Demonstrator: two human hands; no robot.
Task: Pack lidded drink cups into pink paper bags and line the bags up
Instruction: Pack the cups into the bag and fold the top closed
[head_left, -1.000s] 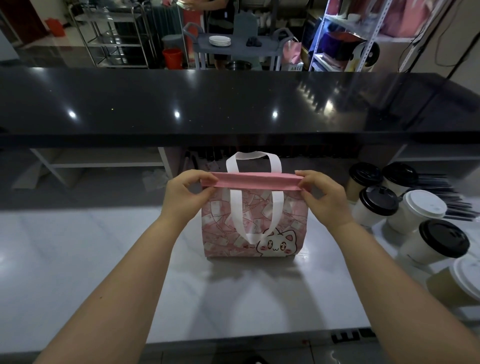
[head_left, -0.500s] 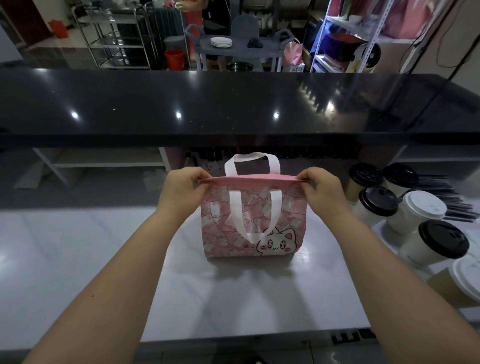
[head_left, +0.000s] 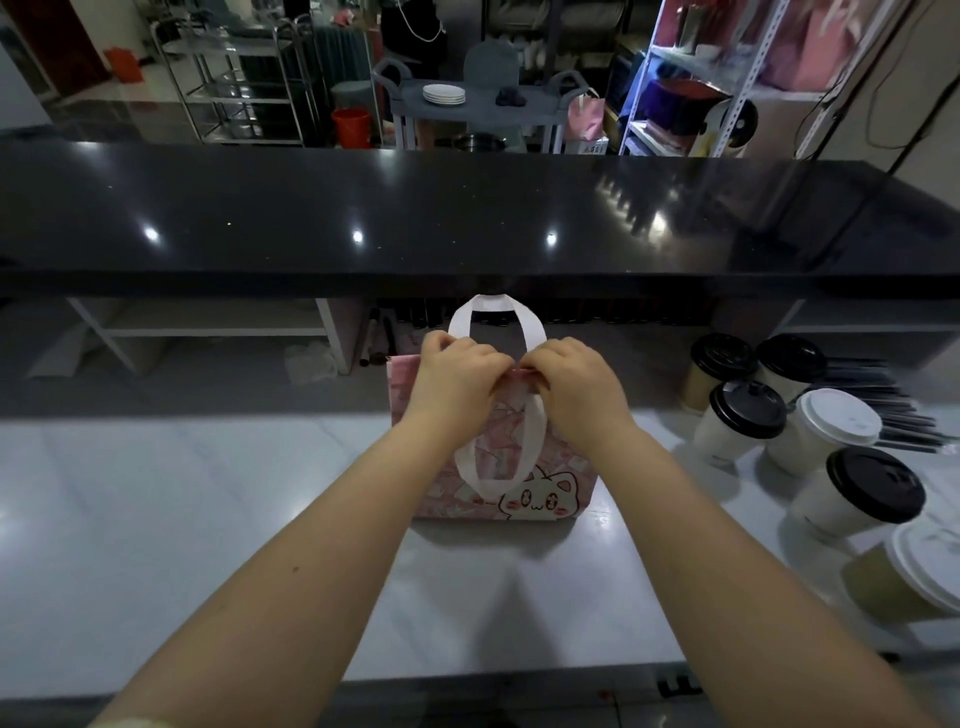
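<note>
A pink paper bag (head_left: 566, 483) with a cartoon cat print and white handles stands upright on the white counter (head_left: 208, 519) in front of me. My left hand (head_left: 457, 379) and my right hand (head_left: 571, 384) meet at the middle of the bag's top rim, and both pinch it there between curled fingers. One white handle loop (head_left: 496, 312) sticks up behind my hands; the other hangs down the bag's front. Several lidded drink cups (head_left: 748, 421) with black or white lids stand at the right. The bag's inside is hidden.
A raised black bar top (head_left: 467, 218) runs across just behind the bag. Dark straws (head_left: 893, 400) lie behind the cups at the right. Beyond the bar are metal racks, a grey cart with plates (head_left: 444, 94) and shelving.
Both hands slid inward along the bag's top rim, from its two outer corners to its middle, where they now nearly touch. The bag stays in place.
</note>
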